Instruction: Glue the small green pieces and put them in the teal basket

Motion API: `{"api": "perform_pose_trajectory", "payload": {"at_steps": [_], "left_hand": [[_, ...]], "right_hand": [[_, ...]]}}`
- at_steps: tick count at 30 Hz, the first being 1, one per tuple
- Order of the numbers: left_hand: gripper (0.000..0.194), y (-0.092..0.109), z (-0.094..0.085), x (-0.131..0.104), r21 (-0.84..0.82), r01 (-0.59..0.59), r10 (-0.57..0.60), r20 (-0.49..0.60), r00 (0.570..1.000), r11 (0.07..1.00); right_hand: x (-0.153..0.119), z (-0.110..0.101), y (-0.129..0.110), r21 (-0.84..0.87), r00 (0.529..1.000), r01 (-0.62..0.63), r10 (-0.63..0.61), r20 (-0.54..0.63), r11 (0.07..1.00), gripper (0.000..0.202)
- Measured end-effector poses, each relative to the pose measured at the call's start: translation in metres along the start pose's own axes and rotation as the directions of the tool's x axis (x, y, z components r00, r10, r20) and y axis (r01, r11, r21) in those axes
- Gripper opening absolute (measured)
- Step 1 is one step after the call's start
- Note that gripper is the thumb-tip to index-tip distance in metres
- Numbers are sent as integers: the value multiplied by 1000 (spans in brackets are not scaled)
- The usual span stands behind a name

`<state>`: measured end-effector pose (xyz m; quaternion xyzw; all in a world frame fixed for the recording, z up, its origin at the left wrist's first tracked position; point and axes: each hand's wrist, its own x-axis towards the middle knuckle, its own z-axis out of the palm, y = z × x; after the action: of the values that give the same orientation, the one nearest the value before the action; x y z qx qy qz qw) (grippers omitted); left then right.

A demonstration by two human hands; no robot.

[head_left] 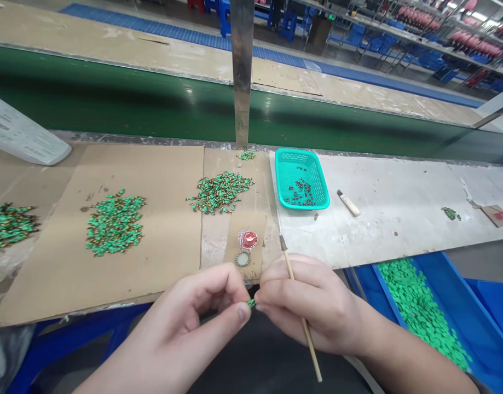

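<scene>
My left hand [212, 314] pinched a small green piece [252, 302] just in front of the desk [169, 230], while my right hand [304, 303] touched its other end, gripping a brush [302, 306].

Both hands [254, 303] pinch a small green piece [251, 302]; the right also holds a slim brush [302, 306], near the red paint cap [249, 239] on the surface [218, 235].

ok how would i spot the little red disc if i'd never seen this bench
Find the teal basket, then look left and a bit nearer the camera, to a narrow cardboard strip. Two small discs sit there. The red one is the farther; its pale neighbour has a dark, bumpy rim.
</scene>
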<state>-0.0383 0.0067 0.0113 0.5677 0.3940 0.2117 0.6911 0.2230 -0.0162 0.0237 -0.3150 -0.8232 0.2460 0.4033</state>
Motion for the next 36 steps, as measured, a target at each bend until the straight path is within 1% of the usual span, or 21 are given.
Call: {"api": "perform_pose_trajectory", "payload": {"at_steps": [10, 17, 21, 24, 26, 29, 30, 33, 35, 36], "left_hand": [[38, 2, 5, -3, -33, -3, 4, 21, 1000, 999], [31, 5, 9, -7, -12, 2, -2, 9, 1000, 1000], [26, 8, 14, -9, -1, 1, -1, -3, 1000, 1000], [27, 5, 12, -7, 105, -26, 32, -54, 998, 994], [29, 0, 4, 0, 200, -47, 69, -104, 992, 979], [28, -9, -22, 24, 328, -59, 136, -217, 967, 943], [26, -12, -33, 36, 378, -49, 161, -271, 949, 925], [23, -17, -64, 78, 524, 25, 248, -443, 862, 851], [27, -19, -78, 105, 592, 81, 291, -506, 812, 802], [31, -20, -83, 115, 617, 107, 305, -523, 796, 780]], "right_hand": [[-7, 6, -4, -17, 1000, 17, -18, -25, 1000, 15], [-13, 12, -12, -54, 999, 25, -27, -36, 998, 15], [-19, 17, -16, -83, 999, -24, 20, -46, 996, 15], [-24, 21, -14, -74, 994, -81, 75, -81, 994, 12], [-26, 22, -10, -67, 986, -113, 103, -128, 991, 9], [-29, 19, -3, -82, 964, -166, 145, -224, 983, 12], [-31, 17, 0, -88, 957, -185, 159, -243, 979, 13], [-34, 11, 7, -87, 949, -224, 197, -245, 971, 16], [-37, 9, 12, -76, 949, -238, 215, -232, 968, 17], [-40, 8, 15, -66, 946, -249, 228, -232, 966, 17]]}}
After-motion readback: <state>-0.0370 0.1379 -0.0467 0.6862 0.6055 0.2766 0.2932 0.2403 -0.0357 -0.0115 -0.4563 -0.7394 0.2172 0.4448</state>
